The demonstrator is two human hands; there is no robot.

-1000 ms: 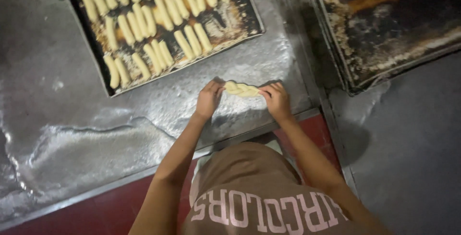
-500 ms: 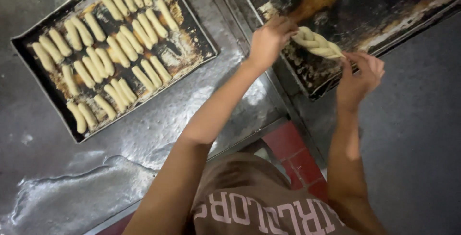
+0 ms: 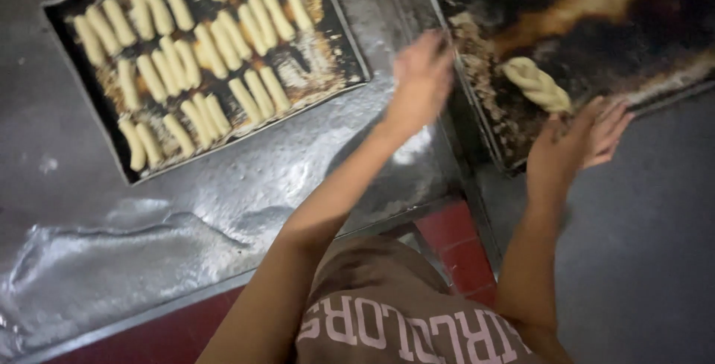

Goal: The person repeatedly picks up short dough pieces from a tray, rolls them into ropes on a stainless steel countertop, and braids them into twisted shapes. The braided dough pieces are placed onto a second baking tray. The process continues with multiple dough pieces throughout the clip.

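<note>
Dim light, table glare, motion blur

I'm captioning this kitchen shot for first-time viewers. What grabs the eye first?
The twisted dough piece lying alone on the blackened, crusted tray at upper right, just beyond the right hand. Then the tray packed with pale dough sticks at upper left, left hand between the two.

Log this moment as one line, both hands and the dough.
left hand: empty, over tray edge | right hand: open, beside twist | twist: lying on dark tray | dough sticks: on other tray
</note>
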